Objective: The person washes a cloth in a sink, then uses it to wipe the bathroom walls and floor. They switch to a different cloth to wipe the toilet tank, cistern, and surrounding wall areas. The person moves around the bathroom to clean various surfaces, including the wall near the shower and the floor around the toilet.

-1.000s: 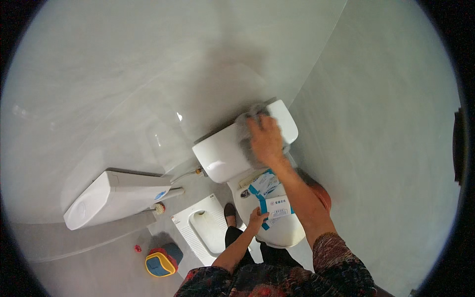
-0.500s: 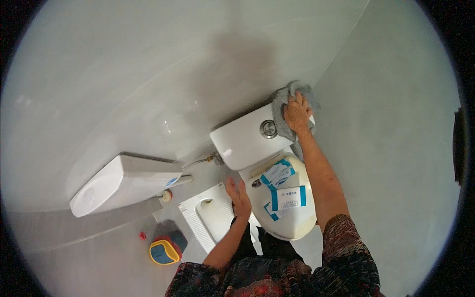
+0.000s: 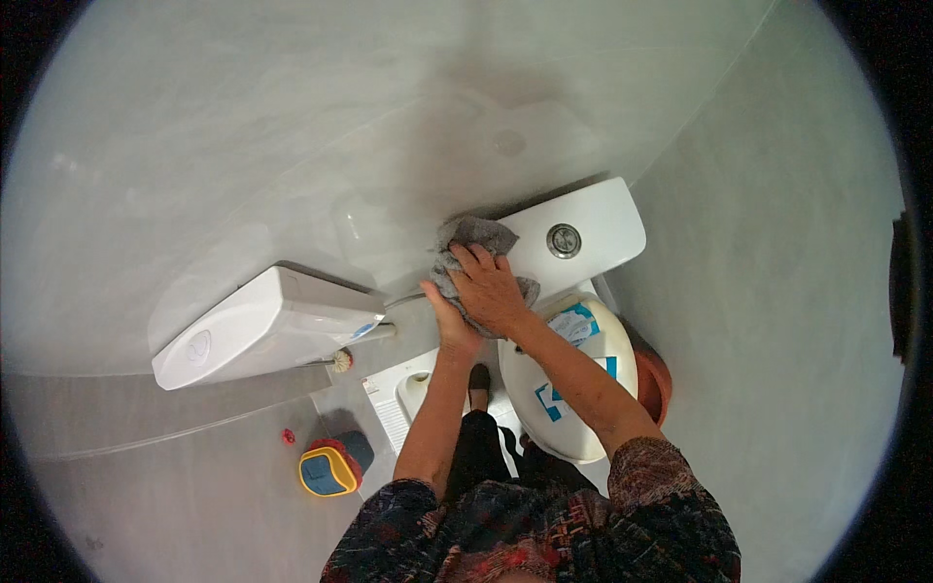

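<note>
A grey cloth (image 3: pixel 473 233) lies bunched over the left end of the white toilet tank (image 3: pixel 607 219), some of it draping over the near edge. My right hand (image 3: pixel 488 289) presses on top of it, fingers curled a little into the fabric. Close against the cloth's lower left side is my left hand (image 3: pixel 457 325). One of its digits stretches up along the cloth; the other fingers are hidden by the cloth and my right hand. A round metal flush button (image 3: pixel 564 241) shows on the tank lid. Below my right forearm is the closed toilet lid (image 3: pixel 578 445), with blue-and-white packets (image 3: pixel 575 324) on it.
Left of the tank, a white wall-mounted urinal (image 3: pixel 262 325) juts out. A squat pan (image 3: pixel 392 405) is set in the floor near my shoe. A small yellow-rimmed bin (image 3: pixel 328 471) stands at lower left. A reddish-brown bucket (image 3: pixel 653 386) is right of the toilet.
My right hand and the cloth have moved from the tank's right end to its left end. My left hand has risen from beside the toilet to the cloth. The view has shifted slightly.
</note>
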Motion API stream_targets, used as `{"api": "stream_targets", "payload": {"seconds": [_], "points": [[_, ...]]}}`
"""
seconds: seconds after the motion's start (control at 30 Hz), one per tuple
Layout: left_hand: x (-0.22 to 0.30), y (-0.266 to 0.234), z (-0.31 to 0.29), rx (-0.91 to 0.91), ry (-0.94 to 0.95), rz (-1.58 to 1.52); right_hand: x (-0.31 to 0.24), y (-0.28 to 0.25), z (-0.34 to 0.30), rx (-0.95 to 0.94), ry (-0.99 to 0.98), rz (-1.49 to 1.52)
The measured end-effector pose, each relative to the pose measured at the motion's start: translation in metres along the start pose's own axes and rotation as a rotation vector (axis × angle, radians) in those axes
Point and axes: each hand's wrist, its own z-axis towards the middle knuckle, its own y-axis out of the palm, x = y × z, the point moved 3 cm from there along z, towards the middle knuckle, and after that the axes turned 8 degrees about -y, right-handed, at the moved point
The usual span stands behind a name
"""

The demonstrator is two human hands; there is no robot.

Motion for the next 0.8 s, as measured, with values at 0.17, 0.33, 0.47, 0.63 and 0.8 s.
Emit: {"api": "stream_targets", "payload": {"seconds": [0.17, 0.33, 0.47, 0.63, 0.8], "points": [[0.008, -0.006, 0.014, 0.193, 0.049, 0.443, 0.021, -0.024, -0.031, 0.025, 0.172, -0.108], [0.005, 0.001, 0.035, 0.42, 0.528, 1.156, 0.04, -0.041, -0.098, 0.069, 0.2, -0.202], [-0.006, 0.02, 0.032, 0.573, 0.767, 1.431, 0.094, -0.054, -0.149, 0.114, 0.384, -0.267], [-0.011, 0.036, 0.023, 0.65, 0.667, 1.45, 0.144, -0.082, -0.132, 0.09, 0.764, -0.294], [-0.01, 0.029, 0.03, 0.62, 0.884, 1.516, 0.127, -0.072, -0.11, -0.064, 0.592, -0.307]]}}
